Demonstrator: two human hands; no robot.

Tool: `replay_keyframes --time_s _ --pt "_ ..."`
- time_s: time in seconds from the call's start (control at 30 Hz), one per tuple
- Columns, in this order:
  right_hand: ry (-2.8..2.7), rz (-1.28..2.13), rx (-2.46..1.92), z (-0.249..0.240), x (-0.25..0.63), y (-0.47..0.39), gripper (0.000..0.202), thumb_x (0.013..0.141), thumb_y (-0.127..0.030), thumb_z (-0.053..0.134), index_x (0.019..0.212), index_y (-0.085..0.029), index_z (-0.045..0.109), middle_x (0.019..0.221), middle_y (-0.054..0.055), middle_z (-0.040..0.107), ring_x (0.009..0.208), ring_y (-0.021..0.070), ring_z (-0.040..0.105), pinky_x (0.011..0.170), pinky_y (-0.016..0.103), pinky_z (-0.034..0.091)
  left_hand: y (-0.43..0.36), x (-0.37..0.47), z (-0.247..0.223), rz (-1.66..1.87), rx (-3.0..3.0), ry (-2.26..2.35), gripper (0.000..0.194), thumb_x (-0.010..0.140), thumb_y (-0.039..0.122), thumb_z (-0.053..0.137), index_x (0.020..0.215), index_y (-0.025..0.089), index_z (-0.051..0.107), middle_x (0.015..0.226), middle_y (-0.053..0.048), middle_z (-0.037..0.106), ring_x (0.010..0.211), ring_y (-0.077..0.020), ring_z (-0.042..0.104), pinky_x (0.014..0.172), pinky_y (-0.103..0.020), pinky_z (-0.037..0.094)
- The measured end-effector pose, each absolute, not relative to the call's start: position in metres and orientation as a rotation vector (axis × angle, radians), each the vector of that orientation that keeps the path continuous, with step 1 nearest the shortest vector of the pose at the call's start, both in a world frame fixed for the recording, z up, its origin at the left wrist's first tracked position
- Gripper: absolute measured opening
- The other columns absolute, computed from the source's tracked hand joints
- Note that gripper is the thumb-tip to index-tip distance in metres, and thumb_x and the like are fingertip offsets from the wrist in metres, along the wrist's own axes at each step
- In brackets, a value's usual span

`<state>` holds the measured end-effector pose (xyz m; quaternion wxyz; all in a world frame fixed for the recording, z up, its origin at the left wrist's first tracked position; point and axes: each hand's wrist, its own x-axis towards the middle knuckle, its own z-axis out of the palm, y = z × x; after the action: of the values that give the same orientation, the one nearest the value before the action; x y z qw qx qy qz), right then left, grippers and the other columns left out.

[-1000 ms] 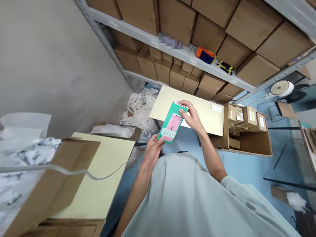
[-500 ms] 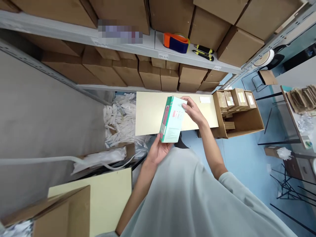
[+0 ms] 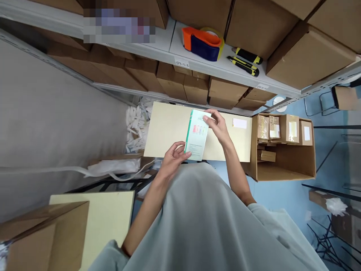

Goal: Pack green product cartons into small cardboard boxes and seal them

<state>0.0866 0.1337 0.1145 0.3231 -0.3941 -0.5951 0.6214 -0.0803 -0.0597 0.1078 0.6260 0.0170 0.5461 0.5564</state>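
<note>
A white box with a green edge and small coloured pictures on its face (image 3: 197,136) is held over the pale tabletop (image 3: 166,128). My left hand (image 3: 172,157) grips its lower left corner, thumb on the front face. At the upper right corner my right hand (image 3: 216,124) holds the same box, with the thumb on the front and the other fingers behind it. A white label (image 3: 239,123) lies on the tabletop to the right of my right hand.
An open carton (image 3: 284,174) with small brown boxes stands right of the tabletop. Above, a shelf (image 3: 158,45) bears cartons, an orange and blue tape dispenser (image 3: 204,47) and cutters (image 3: 245,62). White packaging (image 3: 138,124) lies left; another open carton (image 3: 67,233) is lower left.
The box has turned so its printed face is towards me and its side is mostly out of sight. My left hand has shifted up its left edge, thumb now in front. The view has moved closer to the shelf.
</note>
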Motion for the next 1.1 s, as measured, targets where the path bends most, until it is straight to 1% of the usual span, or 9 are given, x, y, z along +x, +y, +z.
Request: replay_keyframes --time_s 0.13,0.2,0.33,0.4,0.53,0.67,0.83,0.97,1.1 --pt "-1.603 1.668 -0.963 0.122 0.095 0.149 0.066 0.092 -0.089 0.079 0.123 -0.031 0.070 0.137 0.008 0.077 0.121 0.0271 0.077 0.102 0.041 0.068 -0.057 -0.087 0.100 1.241 0.023 1.253 0.068 0.058 0.017 0.111 0.116 0.027 0.077 0.105 -0.006 0.087 0.109 -0.0321 0.084 0.088 -0.034 0.067" --pt "-1.581 1.715 -0.914 0.125 0.099 0.152 0.071 0.092 -0.094 0.075 0.123 -0.031 0.070 0.142 0.010 0.077 0.129 0.0305 0.075 0.104 0.045 0.067 -0.058 -0.093 0.096 1.206 0.003 1.206 0.075 0.056 0.022 0.113 0.122 0.026 0.078 0.110 -0.007 0.088 0.110 -0.0328 0.084 0.089 -0.034 0.068" --pt "-1.460 1.861 -0.803 0.128 0.099 0.152 0.079 0.087 -0.097 0.075 0.130 -0.031 0.069 0.146 0.011 0.077 0.133 0.0331 0.074 0.104 0.047 0.066 -0.057 -0.098 0.091 1.158 0.003 0.917 0.090 0.060 0.036 0.112 0.141 0.021 0.076 0.130 -0.015 0.087 0.135 -0.0428 0.079 0.114 -0.048 0.066" --pt "-1.400 1.867 -0.824 0.130 0.094 0.149 0.080 0.085 -0.093 0.080 0.133 -0.030 0.070 0.143 0.010 0.077 0.129 0.0318 0.074 0.104 0.045 0.066 -0.054 -0.101 0.090 1.121 0.031 0.816 0.089 0.067 0.043 0.109 0.146 0.019 0.075 0.133 -0.017 0.086 0.138 -0.0440 0.077 0.119 -0.051 0.063" --pt "-1.396 1.702 -0.979 0.132 0.075 0.148 0.070 0.083 -0.080 0.089 0.128 -0.028 0.075 0.139 0.008 0.078 0.124 0.0293 0.074 0.102 0.041 0.065 -0.041 -0.116 0.091 1.112 0.193 0.895 0.085 0.077 0.041 0.107 0.151 0.023 0.072 0.133 -0.014 0.086 0.125 -0.0352 0.083 0.103 -0.040 0.069" --pt "-1.420 1.568 -1.127 0.130 0.050 0.149 0.069 0.079 -0.079 0.092 0.120 -0.026 0.077 0.131 0.008 0.081 0.115 0.0266 0.076 0.098 0.040 0.065 -0.032 -0.130 0.096 1.147 0.350 1.048 0.101 0.068 0.039 0.114 0.156 0.031 0.065 0.131 -0.009 0.086 0.113 -0.0290 0.085 0.091 -0.033 0.069" --pt "-1.465 1.567 -1.140 0.138 0.030 0.141 0.071 0.081 -0.082 0.091 0.121 -0.025 0.077 0.131 0.008 0.081 0.114 0.0253 0.076 0.102 0.039 0.065 -0.041 -0.137 0.101 1.183 0.339 1.107 0.105 0.064 0.042 0.115 0.154 0.030 0.063 0.123 -0.008 0.086 0.105 -0.0265 0.084 0.086 -0.032 0.069" --pt "-1.539 1.643 -1.059 0.150 0.030 0.132 0.074 0.088 -0.087 0.084 0.136 -0.030 0.074 0.148 0.009 0.076 0.128 0.0271 0.075 0.107 0.040 0.066 -0.053 -0.154 0.095 1.191 0.256 1.027 0.096 0.065 0.037 0.112 0.150 0.030 0.069 0.126 -0.006 0.086 0.102 -0.0250 0.083 0.084 -0.031 0.068" --pt "-1.527 1.709 -0.967 0.152 0.025 0.124 0.091 0.091 -0.097 0.072 0.159 -0.038 0.062 0.153 0.009 0.072 0.134 0.0289 0.075 0.103 0.042 0.069 -0.062 -0.174 0.082 1.174 0.161 0.853 0.075 0.069 0.044 0.107 0.137 0.028 0.078 0.126 -0.008 0.087 0.108 -0.0302 0.084 0.086 -0.037 0.070"
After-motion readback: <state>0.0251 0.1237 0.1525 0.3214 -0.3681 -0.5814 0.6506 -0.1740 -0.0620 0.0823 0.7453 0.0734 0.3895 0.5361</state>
